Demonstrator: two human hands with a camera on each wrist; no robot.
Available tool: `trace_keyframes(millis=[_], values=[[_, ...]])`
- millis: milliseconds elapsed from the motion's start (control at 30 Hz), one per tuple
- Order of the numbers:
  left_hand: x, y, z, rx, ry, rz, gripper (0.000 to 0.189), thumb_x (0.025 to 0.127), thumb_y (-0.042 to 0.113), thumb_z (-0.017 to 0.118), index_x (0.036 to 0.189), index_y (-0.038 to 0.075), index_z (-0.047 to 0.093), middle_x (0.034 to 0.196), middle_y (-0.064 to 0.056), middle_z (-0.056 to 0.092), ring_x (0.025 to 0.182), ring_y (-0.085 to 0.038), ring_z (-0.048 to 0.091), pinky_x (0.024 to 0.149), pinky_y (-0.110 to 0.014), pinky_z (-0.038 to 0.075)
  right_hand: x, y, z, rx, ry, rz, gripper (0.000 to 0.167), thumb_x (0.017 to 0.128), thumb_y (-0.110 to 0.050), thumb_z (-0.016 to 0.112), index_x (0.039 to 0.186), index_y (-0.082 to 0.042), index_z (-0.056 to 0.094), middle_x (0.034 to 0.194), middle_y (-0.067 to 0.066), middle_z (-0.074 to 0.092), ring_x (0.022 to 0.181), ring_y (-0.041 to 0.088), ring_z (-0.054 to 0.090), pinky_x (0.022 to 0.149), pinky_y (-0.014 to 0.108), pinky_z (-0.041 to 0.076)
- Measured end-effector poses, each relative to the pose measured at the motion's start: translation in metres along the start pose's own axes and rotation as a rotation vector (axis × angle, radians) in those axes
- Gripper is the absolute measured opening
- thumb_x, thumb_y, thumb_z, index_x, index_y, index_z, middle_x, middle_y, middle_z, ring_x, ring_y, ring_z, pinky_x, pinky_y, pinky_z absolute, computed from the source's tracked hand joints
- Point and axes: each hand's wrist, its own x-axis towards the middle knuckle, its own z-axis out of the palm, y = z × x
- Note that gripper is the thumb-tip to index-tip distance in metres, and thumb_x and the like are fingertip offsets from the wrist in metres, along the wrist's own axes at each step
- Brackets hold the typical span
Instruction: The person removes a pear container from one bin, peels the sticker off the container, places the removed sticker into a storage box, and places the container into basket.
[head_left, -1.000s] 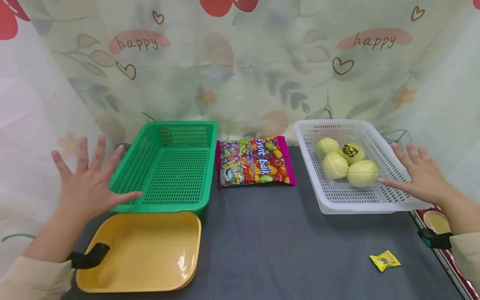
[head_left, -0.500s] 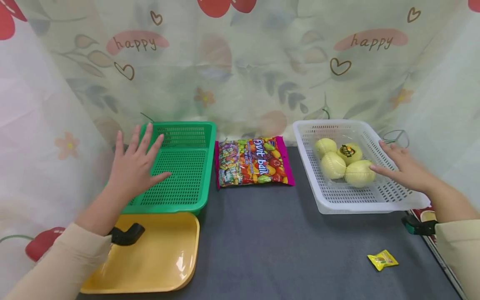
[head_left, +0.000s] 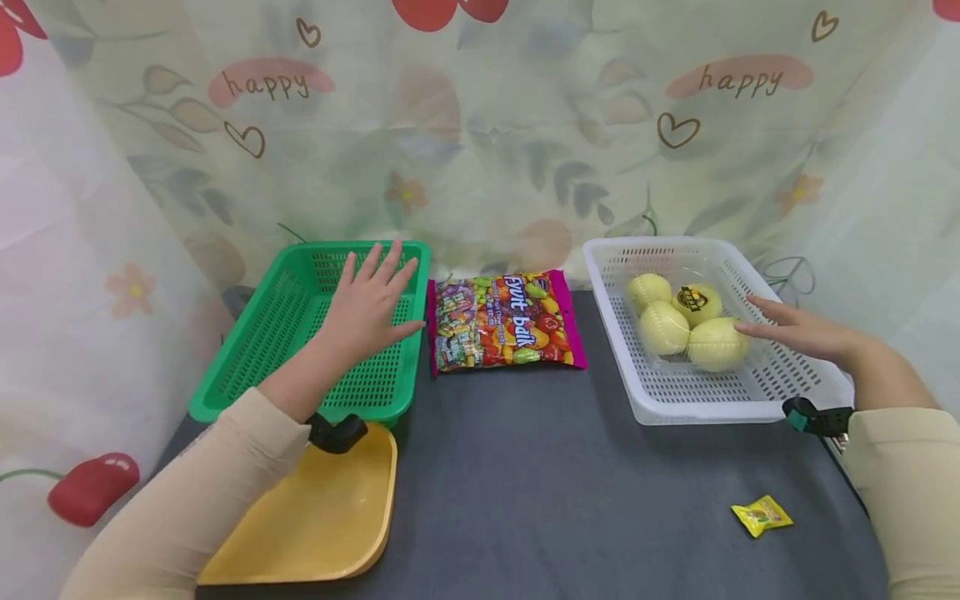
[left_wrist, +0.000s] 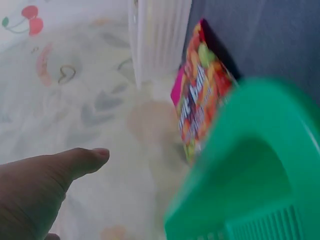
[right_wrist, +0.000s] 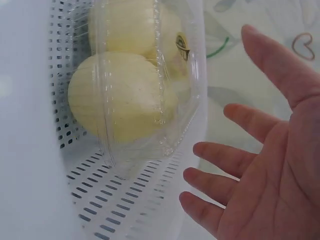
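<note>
My left hand (head_left: 367, 308) hovers over the right part of the green basket (head_left: 247, 333) with its fingers spread and nothing held. Its thumb points toward the bag of fruit candy (head_left: 510, 321), which lies flat between the two baskets. On the right, my right hand (head_left: 817, 333) is over the right side of the white basket (head_left: 720, 412), fingers extended and holding nothing. Inside that basket sits a clear plastic pack of pale yellow-green round fruit (head_left: 718, 344), one with a dark label. In the right wrist view, the spread fingers (right_wrist: 220, 155) are beside the clear pack (right_wrist: 140, 100).
A yellow tray (head_left: 330, 533) stands in front of the green basket, partly behind my left sleeve. One small yellow wrapped candy (head_left: 762, 516) lies on the dark table (head_left: 555, 492) at front right. A patterned curtain (head_left: 487, 167) closes off the back and sides.
My left hand has moved right, from the green basket's left edge to its right part. My right hand has shifted slightly left over the white basket, its fingers less spread in the head view.
</note>
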Motion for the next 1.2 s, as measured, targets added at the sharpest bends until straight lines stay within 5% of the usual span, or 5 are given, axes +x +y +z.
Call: trace_keyframes(millis=[367, 933, 1200], values=[[0.041, 0.042, -0.010, -0.276, -0.062, -0.025, 0.080, 0.086, 0.050, 0.060, 0.148, 0.012, 0.026, 0.157, -0.014, 0.011, 0.143, -0.035, 0.013, 0.113, -0.058, 0.013, 0.010, 0.013, -0.001, 0.158, -0.091, 0.000, 0.083, 0.097, -0.045, 0.041, 0.147, -0.005, -0.011, 0.144, 0.042, -0.002, 0.130, 0.061, 0.003, 0.101, 0.071, 0.017], [0.082, 0.094, 0.006, -0.814, -0.168, -0.085, 0.075, 0.087, 0.040, 0.062, 0.148, 0.012, 0.027, 0.158, -0.005, 0.010, 0.143, -0.024, 0.020, 0.114, -0.043, 0.025, 0.027, 0.022, 0.005, 0.333, -0.072, 0.151, 0.096, 0.092, -0.048, 0.049, 0.144, -0.002, -0.018, 0.144, 0.041, -0.010, 0.131, 0.059, 0.006, 0.107, 0.062, 0.022], [0.092, 0.121, 0.025, -1.060, -0.150, -0.157, 0.068, 0.088, 0.039, 0.061, 0.146, 0.018, 0.032, 0.158, -0.003, 0.014, 0.144, -0.023, 0.019, 0.112, -0.043, 0.030, 0.034, 0.022, 0.014, 0.380, -0.015, 0.179, 0.101, 0.090, -0.047, 0.054, 0.143, 0.007, -0.013, 0.146, 0.039, -0.010, 0.134, 0.056, 0.005, 0.108, 0.062, 0.021]])
